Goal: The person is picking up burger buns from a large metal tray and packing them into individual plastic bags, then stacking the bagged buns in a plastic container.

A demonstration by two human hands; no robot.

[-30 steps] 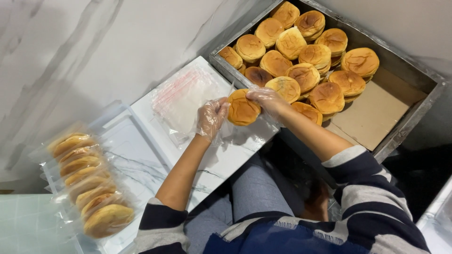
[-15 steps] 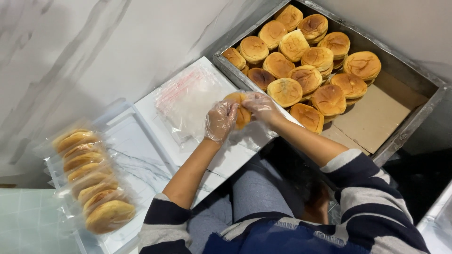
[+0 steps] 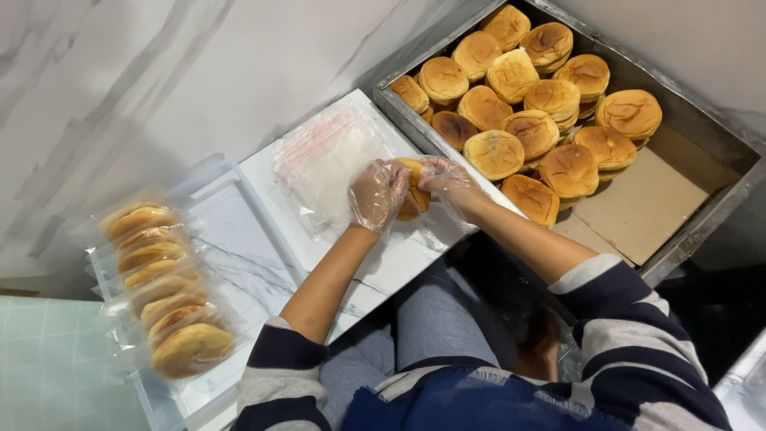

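Observation:
Both my hands wear thin clear gloves and together hold one golden bun [image 3: 412,194] over a white tray [image 3: 263,172]. My left hand [image 3: 377,193] cups the bun from the left, my right hand [image 3: 449,182] grips it from the right. Just left of the bun lies a stack of clear plastic bags [image 3: 327,160] with a red-striped edge. To the upper right, a metal baking tray [image 3: 702,120] holds several browned buns [image 3: 527,132], stacked in rows; its near right corner shows bare brown paper.
At the lower left, a row of several bagged buns [image 3: 159,287] lies on a clear plastic tray [image 3: 231,239]. A marbled white wall is behind. My knees and striped sleeves fill the bottom of the view.
Both hands have carried the bun down and left from the metal tray's edge, and now hold it beside the plastic bags.

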